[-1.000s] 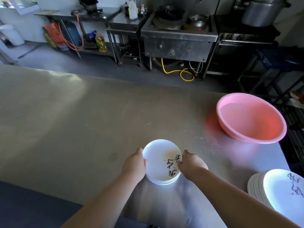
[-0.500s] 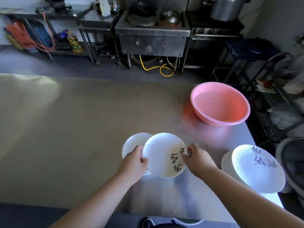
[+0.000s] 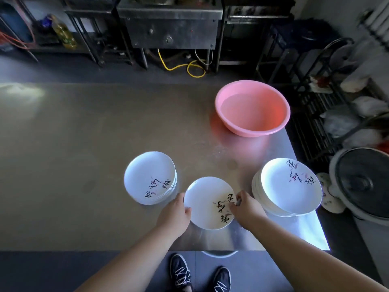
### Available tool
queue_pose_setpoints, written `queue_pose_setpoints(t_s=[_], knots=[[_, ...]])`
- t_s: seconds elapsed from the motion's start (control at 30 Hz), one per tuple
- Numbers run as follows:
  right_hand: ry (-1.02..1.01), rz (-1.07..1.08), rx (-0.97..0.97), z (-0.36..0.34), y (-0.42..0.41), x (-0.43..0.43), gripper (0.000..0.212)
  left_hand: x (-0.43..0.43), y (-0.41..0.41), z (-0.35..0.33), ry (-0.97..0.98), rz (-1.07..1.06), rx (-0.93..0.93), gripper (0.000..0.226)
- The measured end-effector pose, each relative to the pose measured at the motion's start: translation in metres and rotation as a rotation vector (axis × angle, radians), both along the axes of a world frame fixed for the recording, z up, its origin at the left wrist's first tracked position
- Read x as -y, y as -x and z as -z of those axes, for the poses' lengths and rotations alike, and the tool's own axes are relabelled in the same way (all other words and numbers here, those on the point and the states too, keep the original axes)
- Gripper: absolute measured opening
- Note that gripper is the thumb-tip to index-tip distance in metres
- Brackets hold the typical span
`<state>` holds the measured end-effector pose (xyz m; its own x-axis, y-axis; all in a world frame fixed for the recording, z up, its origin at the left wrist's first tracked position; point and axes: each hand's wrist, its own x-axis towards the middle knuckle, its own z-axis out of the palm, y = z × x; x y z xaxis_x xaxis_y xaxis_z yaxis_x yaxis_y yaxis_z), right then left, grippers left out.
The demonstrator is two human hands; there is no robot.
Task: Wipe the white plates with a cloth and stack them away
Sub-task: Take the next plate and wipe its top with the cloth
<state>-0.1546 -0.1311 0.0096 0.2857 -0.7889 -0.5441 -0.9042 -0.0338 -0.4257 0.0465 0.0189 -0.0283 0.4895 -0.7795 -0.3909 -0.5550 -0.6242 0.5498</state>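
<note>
I hold one white plate (image 3: pixel 207 202) with black painted characters between both hands, just above the steel table (image 3: pixel 84 144) near its front edge. My left hand (image 3: pixel 175 213) grips its left rim and my right hand (image 3: pixel 245 207) grips its right rim. To the left sits a short stack of the same plates (image 3: pixel 150 178). A taller stack of plates (image 3: pixel 287 187) stands on the right, at the table's right edge. No cloth shows in this view.
A pink basin (image 3: pixel 252 107) holding water sits at the back right of the table. Beyond the right edge are a wire rack (image 3: pixel 328 114) with bags and a grey fan (image 3: pixel 364 182). Steel stoves (image 3: pixel 170 24) line the far wall. My shoes (image 3: pixel 181 275) show below the table's front edge.
The plate has come off the left stack and moved right and toward me, held in both hands. The view has tilted down, and the right stack now shows whole.
</note>
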Motion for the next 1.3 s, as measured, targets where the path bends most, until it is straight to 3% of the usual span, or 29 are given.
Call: queue_pose_setpoints(t_s=[0.2, 0.33, 0.4, 0.47, 0.53, 0.67, 1.0, 1.2, 1.3], knots=[[-0.021, -0.036, 0.01, 0.013, 0.011, 0.002, 0.018, -0.002, 0.012, 0.015, 0.04, -0.081, 0.004, 0.043], [0.264, -0.111, 0.111, 0.012, 0.005, -0.001, 0.017, -0.002, 0.015, 0.024, 0.065, -0.054, 0.035, 0.063], [0.362, -0.198, 0.25, 0.013, -0.008, -0.001, 0.033, -0.007, 0.015, 0.029, 0.143, 0.032, 0.17, 0.065], [0.317, -0.353, 0.335, 0.02, -0.021, 0.0, 0.057, -0.014, 0.013, 0.039, 0.194, 0.139, 0.362, 0.07], [0.269, -0.564, 0.246, 0.034, -0.03, -0.005, 0.072, -0.021, 0.01, 0.051, 0.165, 0.198, 0.438, 0.077], [0.452, -0.834, 0.006, 0.052, -0.029, -0.021, 0.075, -0.026, 0.008, 0.066, 0.179, 0.287, 0.508, 0.078], [0.255, -0.955, -0.106, 0.057, -0.055, -0.017, 0.096, -0.024, 0.006, 0.069, 0.148, 0.312, 0.517, 0.085], [0.245, -1.277, -0.032, 0.053, 0.0, -0.03, 0.1, -0.023, 0.005, 0.069, 0.083, 0.331, 0.508, 0.087], [0.225, -1.186, -0.084, 0.045, -0.013, -0.01, 0.11, -0.023, 0.005, 0.069, 0.096, 0.33, 0.513, 0.087]])
